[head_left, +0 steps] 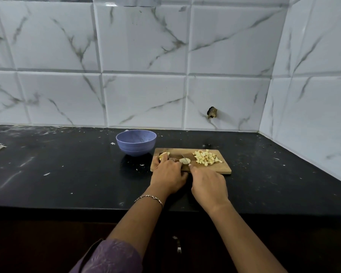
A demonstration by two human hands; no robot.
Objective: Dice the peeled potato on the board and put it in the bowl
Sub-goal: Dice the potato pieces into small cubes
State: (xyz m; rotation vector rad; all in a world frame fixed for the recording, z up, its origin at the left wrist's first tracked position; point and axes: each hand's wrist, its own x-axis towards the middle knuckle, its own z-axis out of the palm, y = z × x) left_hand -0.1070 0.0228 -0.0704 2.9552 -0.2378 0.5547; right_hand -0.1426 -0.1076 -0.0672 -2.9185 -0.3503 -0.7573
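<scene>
Left hand (168,171) holds a potato slice (181,161) on the cutting board (221,168); right hand (209,186) grips the knife (183,156); diced potato (206,159) is heaped at the board's far-right corner.

Item: one person, seen as two forearms and two hands.

- Left arm: a purple sleeve (110,257) is worn, of soft cloth marked with a faint, paler, leaf-like pattern. It is ended near the elbow, and the forearm below it is left uncovered.
- Left wrist: a thin, silver-toned chain bracelet (149,198) of small links is worn.
- Left hand (168,172): a slim metal ring (171,159) is carried on one finger; which finger cannot be told.
- Right hand (209,184): the forearm is shown uncovered as far as the picture's lower edge.
</scene>
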